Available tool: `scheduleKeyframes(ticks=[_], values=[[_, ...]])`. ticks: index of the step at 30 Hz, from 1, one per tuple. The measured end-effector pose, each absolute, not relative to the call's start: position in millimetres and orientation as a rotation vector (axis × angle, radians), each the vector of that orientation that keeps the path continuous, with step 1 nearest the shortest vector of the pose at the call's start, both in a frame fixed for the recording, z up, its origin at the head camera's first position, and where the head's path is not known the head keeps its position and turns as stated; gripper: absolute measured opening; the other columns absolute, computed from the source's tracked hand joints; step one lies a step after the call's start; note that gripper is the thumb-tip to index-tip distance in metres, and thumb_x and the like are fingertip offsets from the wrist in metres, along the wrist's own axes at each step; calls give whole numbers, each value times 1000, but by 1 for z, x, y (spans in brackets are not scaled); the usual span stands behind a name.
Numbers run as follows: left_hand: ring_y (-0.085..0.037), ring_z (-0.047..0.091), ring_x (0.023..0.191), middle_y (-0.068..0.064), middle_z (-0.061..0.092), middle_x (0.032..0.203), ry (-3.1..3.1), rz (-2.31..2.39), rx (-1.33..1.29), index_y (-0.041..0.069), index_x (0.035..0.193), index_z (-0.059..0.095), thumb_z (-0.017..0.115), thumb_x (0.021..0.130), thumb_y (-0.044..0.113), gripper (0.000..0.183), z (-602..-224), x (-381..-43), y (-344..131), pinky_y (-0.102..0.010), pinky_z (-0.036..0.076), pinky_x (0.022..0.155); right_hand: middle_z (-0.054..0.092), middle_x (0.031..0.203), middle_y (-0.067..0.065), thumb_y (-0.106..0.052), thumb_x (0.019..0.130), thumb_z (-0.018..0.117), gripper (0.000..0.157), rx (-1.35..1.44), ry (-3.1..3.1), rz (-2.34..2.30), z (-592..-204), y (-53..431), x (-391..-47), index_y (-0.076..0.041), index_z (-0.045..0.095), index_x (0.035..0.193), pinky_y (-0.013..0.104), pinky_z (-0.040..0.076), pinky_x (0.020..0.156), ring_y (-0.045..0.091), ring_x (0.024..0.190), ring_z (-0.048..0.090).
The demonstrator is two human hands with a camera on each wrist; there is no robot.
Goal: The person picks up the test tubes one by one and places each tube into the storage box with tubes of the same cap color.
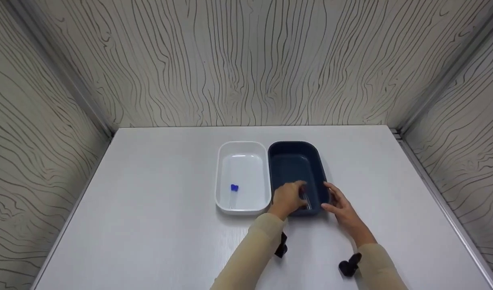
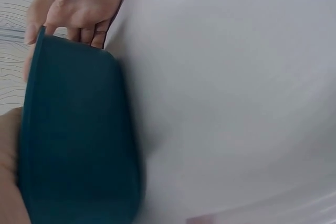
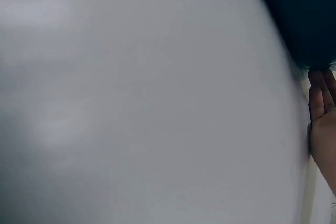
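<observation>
Pale panels marked with dark wood-grain lines formed the back wall (image 1: 246,60) and both sides of the enclosure, with grey metal strips (image 1: 59,66) fitted along the corners. Work was carried out on a white table (image 1: 149,209). Two rectangular trays with rounded corners were positioned side by side near its middle: a white tray (image 1: 248,171) on the left and a dark blue tray (image 1: 288,167) on the right, with their long edges adjoining. One small bright-blue item (image 1: 234,187) was contained in the white tray, on its floor toward the near end.

The near part of the dark blue tray was entered by the left hand (image 1: 287,197). Its thumb and forefinger were curved, with their tips apart – whether anything was held between them could not be told. In the left wrist view, its fingers were hidden behind the tray wall.

The right side of the dark blue tray was touched near its near corner by the right hand (image 1: 343,207). Its thumb and forefinger were spread wide at the rim – in the right wrist view, extended fingers were seen against the tray.

Both forearms were covered by beige sleeves (image 1: 248,253), and a small black fitting (image 1: 281,246) was seen beside each cuff
</observation>
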State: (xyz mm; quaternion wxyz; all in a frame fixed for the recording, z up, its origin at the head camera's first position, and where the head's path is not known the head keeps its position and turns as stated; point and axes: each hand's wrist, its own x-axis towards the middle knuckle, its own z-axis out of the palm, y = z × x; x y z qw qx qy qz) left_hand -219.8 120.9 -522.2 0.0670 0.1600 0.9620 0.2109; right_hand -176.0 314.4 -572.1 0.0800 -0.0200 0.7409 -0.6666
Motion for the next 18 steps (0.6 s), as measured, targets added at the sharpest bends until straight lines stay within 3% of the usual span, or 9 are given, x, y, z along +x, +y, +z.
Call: scheduleKeyframes(ticks=[5,18], values=[[-5,64,79,8,70,92,2912,747,509,27,120,59,73,76,36,47,-520,-218,119,-21,50,66,24,150,18,-6,89,56,69,-57,2223,-1971,-572,315,-176,-16,20,147,11,44,87,-2,113,48],[-3,61,73,7,71,88,2929,859,609,24,116,62,69,79,32,39,-509,-215,111,-17,46,61,22,150,16,-4,88,55,71,-67,2172,-2012,-573,315,-178,-16,18,147,9,42,90,-2,117,47]])
